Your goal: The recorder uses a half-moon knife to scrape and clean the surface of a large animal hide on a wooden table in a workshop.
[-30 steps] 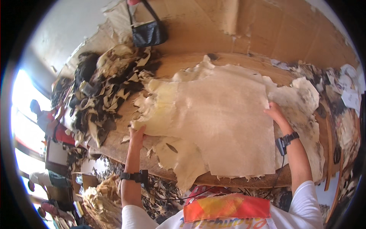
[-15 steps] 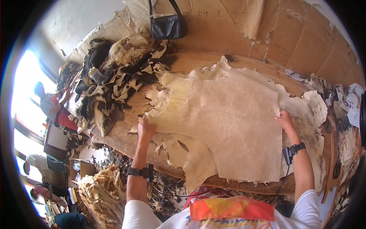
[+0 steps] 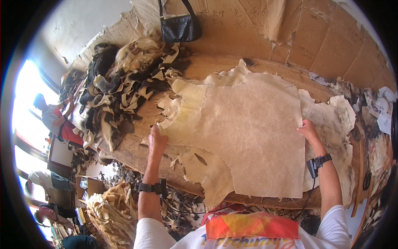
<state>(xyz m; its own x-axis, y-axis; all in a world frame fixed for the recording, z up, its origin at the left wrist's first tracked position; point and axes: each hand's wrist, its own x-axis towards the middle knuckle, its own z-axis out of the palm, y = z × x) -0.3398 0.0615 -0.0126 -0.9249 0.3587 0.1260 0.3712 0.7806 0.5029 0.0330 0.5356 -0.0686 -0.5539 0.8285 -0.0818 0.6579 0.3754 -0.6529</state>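
A large cream-coloured hide (image 3: 253, 128), skin side up, lies spread over the wooden table. Its straight-cut right edge is pinched by the fingers of my right hand (image 3: 307, 129). Far to the left, my left hand (image 3: 158, 141) is closed on the yellowish hide edge; its fingertips are partly hidden. Beneath lie other hides: a ragged piece with a slit-shaped hole (image 3: 207, 172) at the front, and a paler hide with dark patches (image 3: 329, 137) showing at the right.
A heap of dark and pale fur scraps (image 3: 124, 79) covers the table's far left. A black bag (image 3: 180, 27) hangs against the cardboard wall (image 3: 244, 29). Long wooden strips (image 3: 360, 182) lie at right. Pale hides (image 3: 114, 207) are piled below left. Other people (image 3: 53, 114) are at the left.
Both hands keep their grip, and the hides lie almost the same. The whole view has shifted slightly. At the far left, another person has moved a little.
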